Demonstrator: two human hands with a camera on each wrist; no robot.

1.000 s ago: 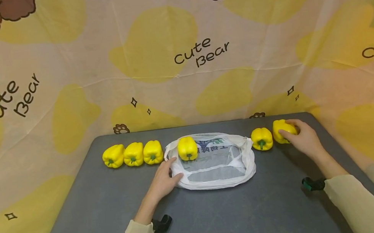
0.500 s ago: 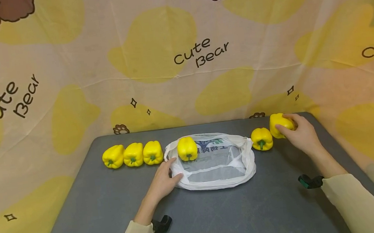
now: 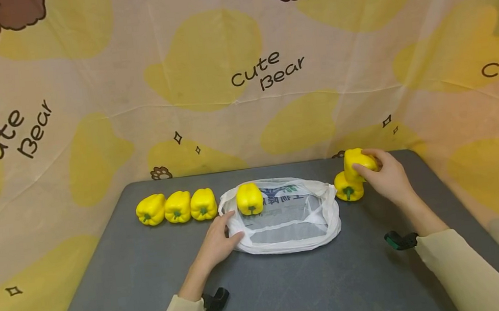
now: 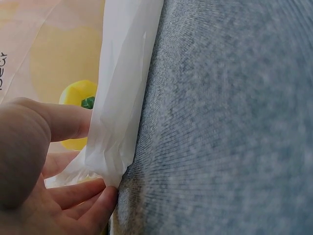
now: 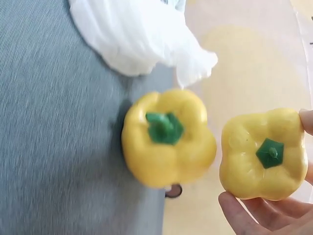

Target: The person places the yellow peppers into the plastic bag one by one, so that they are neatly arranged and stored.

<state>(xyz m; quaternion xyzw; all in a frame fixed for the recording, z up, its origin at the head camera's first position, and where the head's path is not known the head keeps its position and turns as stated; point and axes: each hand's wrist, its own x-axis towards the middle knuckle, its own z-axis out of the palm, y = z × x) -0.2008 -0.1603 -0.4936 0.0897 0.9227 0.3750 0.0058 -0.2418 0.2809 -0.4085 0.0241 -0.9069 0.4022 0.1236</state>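
My right hand (image 3: 389,175) grips a yellow bell pepper (image 3: 355,162) above the table, thumb on its near side. In the right wrist view this held bell pepper (image 5: 244,171) shows its green stem and hangs beside another bell pepper (image 5: 164,159) standing on the table. The lifted one overlaps that standing bell pepper (image 3: 348,191) in the head view. At the middle lies a white plastic bag (image 3: 287,246) with its mouth open upward. One bell pepper (image 3: 249,196) sits in its left part. My left hand (image 3: 216,240) holds the bag's left rim between thumb and fingers.
Three yellow bell peppers (image 3: 178,207) stand in a row left of the bag, near the back of the grey table (image 3: 292,289). A printed cloth (image 3: 202,68) hangs behind and around the table. Dark wrist devices (image 3: 400,241) sit on both wrists.
My right hand has raised the rightmost bell pepper from the table and carried it leftward, over the standing one. My left hand and the bag have stayed in place.
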